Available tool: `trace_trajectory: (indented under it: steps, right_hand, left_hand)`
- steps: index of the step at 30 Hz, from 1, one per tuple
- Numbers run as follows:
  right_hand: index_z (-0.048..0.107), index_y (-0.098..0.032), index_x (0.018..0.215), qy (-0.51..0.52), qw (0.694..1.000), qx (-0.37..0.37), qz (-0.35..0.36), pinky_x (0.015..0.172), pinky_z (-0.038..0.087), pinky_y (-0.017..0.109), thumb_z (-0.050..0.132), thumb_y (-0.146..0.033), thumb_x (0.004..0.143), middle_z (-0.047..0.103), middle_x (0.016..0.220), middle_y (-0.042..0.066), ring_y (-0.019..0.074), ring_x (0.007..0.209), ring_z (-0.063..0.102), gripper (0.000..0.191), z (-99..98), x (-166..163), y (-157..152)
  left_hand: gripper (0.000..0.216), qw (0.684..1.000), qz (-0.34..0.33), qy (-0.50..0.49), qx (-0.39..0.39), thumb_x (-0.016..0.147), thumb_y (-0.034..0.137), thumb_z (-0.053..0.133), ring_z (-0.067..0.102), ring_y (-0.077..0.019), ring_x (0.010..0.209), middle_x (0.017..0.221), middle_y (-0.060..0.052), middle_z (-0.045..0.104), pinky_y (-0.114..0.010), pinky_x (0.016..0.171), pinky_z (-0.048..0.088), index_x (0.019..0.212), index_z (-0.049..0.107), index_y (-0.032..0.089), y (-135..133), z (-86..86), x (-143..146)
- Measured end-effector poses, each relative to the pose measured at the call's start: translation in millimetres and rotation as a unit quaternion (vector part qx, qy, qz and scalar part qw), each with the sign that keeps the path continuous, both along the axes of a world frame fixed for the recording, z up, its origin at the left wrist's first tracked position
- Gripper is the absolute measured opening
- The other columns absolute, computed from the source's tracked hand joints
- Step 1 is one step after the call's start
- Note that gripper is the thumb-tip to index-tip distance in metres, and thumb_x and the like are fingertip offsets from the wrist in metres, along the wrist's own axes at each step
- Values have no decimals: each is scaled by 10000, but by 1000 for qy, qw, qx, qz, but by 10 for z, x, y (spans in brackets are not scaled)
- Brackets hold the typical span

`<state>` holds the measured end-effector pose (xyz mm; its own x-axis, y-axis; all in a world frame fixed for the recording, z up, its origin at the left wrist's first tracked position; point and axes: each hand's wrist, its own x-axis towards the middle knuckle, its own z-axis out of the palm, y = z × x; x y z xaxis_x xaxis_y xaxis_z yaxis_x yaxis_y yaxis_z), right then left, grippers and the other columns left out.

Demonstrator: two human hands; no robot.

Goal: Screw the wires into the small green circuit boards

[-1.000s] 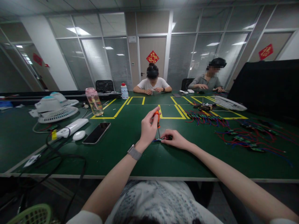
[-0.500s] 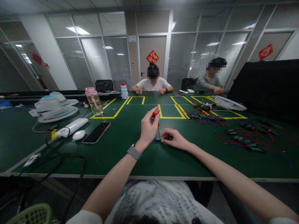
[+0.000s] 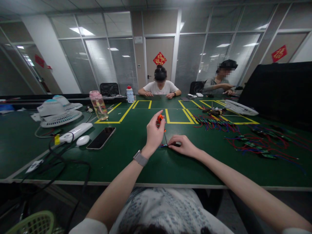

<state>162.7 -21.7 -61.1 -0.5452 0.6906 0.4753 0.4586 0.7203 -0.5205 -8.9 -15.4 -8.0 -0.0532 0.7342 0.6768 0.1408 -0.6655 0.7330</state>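
Observation:
My left hand [image 3: 155, 131] is closed around the orange handle of a screwdriver [image 3: 160, 119]. The thin shaft slants down to a small green circuit board [image 3: 164, 145] lying on the table. Where exactly the tip meets the board is too small to tell. At the board's right end, the fingers of my right hand [image 3: 182, 145] are pinched together on its edge. A dark object [image 3: 177, 144], partly covered by that hand, shows under the fingers.
Right of my hands lie several wired circuit boards [image 3: 253, 144] and another row [image 3: 214, 123]. To the left are a phone [image 3: 101, 138], a white mouse [image 3: 83, 140], a power strip [image 3: 78, 132], cables, a bottle [image 3: 98, 105] and fans [image 3: 59, 113]. Two people sit across the green table [image 3: 122, 169].
The screwdriver's handle has tipped slightly left with my left hand. My right fingers have drawn lower and flatter at the board's end. Across the table, both people have moved their hands.

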Motion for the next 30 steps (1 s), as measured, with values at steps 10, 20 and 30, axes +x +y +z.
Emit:
trace_trajectory:
  steps: [10, 20, 30]
  right_hand:
    - [721, -191, 819, -10, 1000, 7, 0, 740, 502, 295, 602, -282, 836, 698, 812, 63, 165, 755, 630, 151, 3, 7, 16]
    - [724, -179, 850, -15, 1000, -1, -11, 687, 492, 263, 602, -270, 833, 682, 788, 51, 140, 705, 615, 153, 36, -5, -23]
    - [729, -208, 794, 6, 1000, 24, 7, 760, 506, 303, 605, -257, 830, 700, 845, 58, 173, 811, 647, 138, -5, -23, 6]
  left_hand:
    - [348, 997, 41, -63, -29, 909, 225, 492, 661, -115, 769, 1027, -59, 645, -202, 639, 523, 1255, 515, 197, 17, 87, -62]
    - [275, 992, 81, 96, -7, 886, 197, 463, 608, -125, 781, 930, -42, 660, -251, 759, 479, 1131, 588, 176, 79, 119, -171]
    - [531, 860, -115, 485, -108, 633, 224, 719, 640, -226, 930, 1049, -74, 692, -284, 812, 483, 1157, 640, 187, 42, -33, -237]
